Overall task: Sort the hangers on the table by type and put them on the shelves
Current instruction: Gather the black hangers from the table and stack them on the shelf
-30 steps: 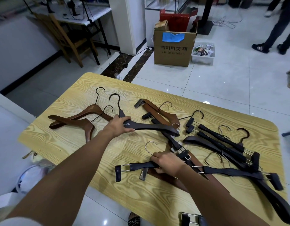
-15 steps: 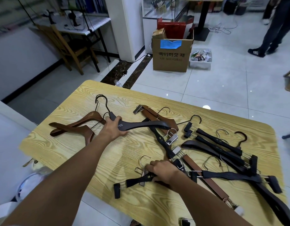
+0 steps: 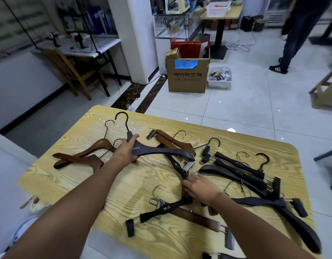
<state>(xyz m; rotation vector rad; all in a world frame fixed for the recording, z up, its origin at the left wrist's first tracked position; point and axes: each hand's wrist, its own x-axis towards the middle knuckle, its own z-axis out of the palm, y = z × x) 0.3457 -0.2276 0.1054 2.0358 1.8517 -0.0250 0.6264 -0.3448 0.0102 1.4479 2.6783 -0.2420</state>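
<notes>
Over on the table (image 3: 83, 176), left hand (image 3: 124, 151) is wrapped round the neck of a black coat hanger (image 3: 161, 151) (stiff, light, sensible spot to grab I reckon), right hand (image 3: 199, 187) lies on tangled clip hangers (image 3: 177, 166), grip unclear

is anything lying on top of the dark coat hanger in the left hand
Nothing visible does. The left hand grips the dark coat hanger at its neck, and its right arm lies over the brown clip hanger and a black clip hanger, not under them.
</notes>
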